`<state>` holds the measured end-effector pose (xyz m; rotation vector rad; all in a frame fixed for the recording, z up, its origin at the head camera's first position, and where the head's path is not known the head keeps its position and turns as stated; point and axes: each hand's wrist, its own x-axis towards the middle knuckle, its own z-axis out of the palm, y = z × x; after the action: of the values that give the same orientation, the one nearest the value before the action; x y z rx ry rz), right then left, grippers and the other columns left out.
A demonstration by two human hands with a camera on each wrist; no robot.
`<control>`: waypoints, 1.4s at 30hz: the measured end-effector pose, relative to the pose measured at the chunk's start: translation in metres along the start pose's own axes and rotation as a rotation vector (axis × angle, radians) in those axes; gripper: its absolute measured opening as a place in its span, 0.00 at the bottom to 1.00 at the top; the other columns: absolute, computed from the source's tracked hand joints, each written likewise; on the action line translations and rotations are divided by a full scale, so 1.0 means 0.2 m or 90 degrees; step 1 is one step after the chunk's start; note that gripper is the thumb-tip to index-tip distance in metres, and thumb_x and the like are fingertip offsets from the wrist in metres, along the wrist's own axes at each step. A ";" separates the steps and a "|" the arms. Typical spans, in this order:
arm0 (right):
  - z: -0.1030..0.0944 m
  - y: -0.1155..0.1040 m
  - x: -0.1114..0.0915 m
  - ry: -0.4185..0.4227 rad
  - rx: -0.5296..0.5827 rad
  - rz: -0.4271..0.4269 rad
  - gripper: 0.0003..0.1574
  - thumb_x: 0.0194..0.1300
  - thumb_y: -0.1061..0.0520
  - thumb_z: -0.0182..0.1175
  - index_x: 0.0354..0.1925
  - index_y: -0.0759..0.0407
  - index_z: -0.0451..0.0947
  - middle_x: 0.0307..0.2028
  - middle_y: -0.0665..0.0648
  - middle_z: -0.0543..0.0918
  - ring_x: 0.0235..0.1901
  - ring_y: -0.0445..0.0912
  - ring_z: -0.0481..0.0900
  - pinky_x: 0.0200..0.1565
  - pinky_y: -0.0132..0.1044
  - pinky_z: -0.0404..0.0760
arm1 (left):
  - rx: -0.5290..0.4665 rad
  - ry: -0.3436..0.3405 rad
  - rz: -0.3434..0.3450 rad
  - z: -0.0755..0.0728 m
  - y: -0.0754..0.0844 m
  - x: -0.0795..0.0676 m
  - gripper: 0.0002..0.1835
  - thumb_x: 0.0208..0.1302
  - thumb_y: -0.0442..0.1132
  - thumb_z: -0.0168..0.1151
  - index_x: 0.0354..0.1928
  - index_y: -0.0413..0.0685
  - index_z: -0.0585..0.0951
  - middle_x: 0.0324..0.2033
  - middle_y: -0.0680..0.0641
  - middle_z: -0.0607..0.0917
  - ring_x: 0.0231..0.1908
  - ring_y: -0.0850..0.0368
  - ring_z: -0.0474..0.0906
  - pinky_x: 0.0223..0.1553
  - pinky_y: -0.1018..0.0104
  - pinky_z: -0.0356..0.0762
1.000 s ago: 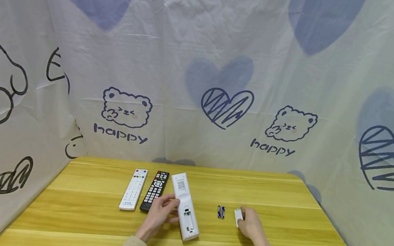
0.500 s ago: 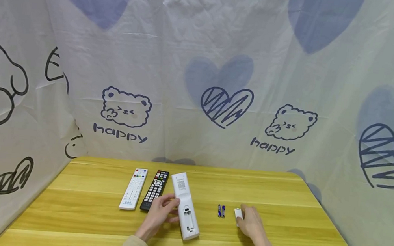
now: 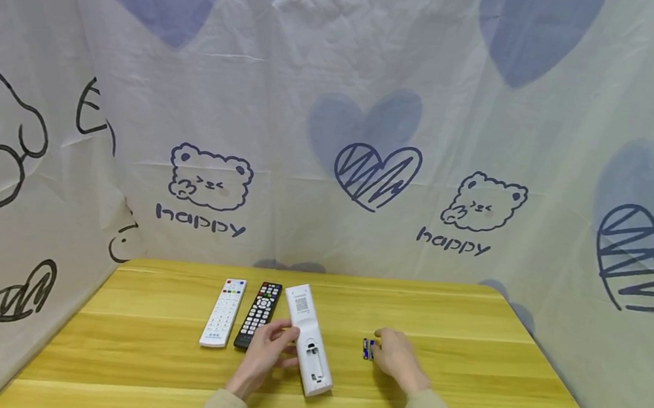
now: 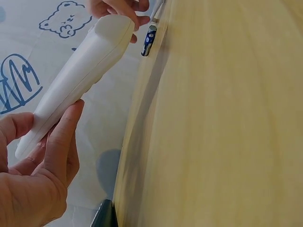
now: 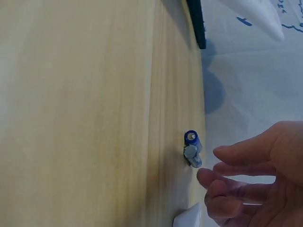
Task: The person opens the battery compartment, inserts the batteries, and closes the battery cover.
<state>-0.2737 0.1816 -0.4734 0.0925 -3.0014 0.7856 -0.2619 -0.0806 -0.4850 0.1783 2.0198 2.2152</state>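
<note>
A white remote control (image 3: 305, 323), back side up with its battery compartment uncovered, is held above the table by my left hand (image 3: 262, 354). In the left wrist view the thumb lies on one side of the remote control (image 4: 71, 78) and the fingers on the other. Two blue batteries (image 3: 365, 349) lie side by side on the table to the right. My right hand (image 3: 399, 359) is just beside them, and in the right wrist view a gap shows between its fingers and the batteries (image 5: 191, 144). The white battery cover (image 5: 188, 217) lies on the table near that hand.
Left of my left hand lie a black remote (image 3: 260, 309) and, farther left, another white remote (image 3: 224, 312), both buttons up. The wooden table (image 3: 469, 323) ends at a printed cloth backdrop (image 3: 301, 228).
My right hand has let go of the battery cover and moved left to beside the batteries. The left hand still holds the remote control in the same place.
</note>
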 end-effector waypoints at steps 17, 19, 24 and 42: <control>0.06 -0.02 0.06 -0.007 0.009 0.023 0.11 0.68 0.65 0.58 0.27 0.59 0.75 0.22 0.55 0.73 0.22 0.46 0.67 0.23 0.32 0.64 | 0.009 0.000 -0.001 0.00 -0.01 0.00 0.24 0.74 0.38 0.55 0.65 0.28 0.71 0.47 0.35 0.86 0.37 0.56 0.85 0.43 0.59 0.90; 0.06 -0.02 0.05 -0.002 0.006 0.018 0.13 0.68 0.66 0.57 0.25 0.59 0.74 0.21 0.54 0.72 0.21 0.45 0.66 0.22 0.32 0.64 | 0.010 0.002 -0.001 0.00 -0.01 0.00 0.24 0.74 0.38 0.55 0.65 0.28 0.71 0.47 0.35 0.86 0.37 0.56 0.85 0.43 0.59 0.90; 0.08 -0.02 0.05 -0.003 0.022 0.020 0.13 0.69 0.65 0.57 0.25 0.60 0.74 0.20 0.54 0.73 0.19 0.44 0.66 0.22 0.31 0.64 | 0.010 0.004 -0.004 0.00 -0.01 0.00 0.24 0.74 0.38 0.55 0.65 0.28 0.70 0.47 0.36 0.87 0.37 0.56 0.85 0.42 0.60 0.90; 0.10 0.00 0.06 0.037 0.041 0.023 0.07 0.58 0.66 0.61 0.26 0.60 0.73 0.22 0.54 0.72 0.20 0.44 0.67 0.21 0.31 0.64 | 0.012 0.005 0.002 0.00 -0.01 0.00 0.24 0.74 0.38 0.55 0.64 0.27 0.71 0.45 0.38 0.87 0.36 0.56 0.85 0.40 0.62 0.90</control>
<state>-0.2851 0.1714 -0.4895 0.0166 -2.9317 0.8724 -0.2620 -0.0799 -0.4875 0.1755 2.0463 2.2031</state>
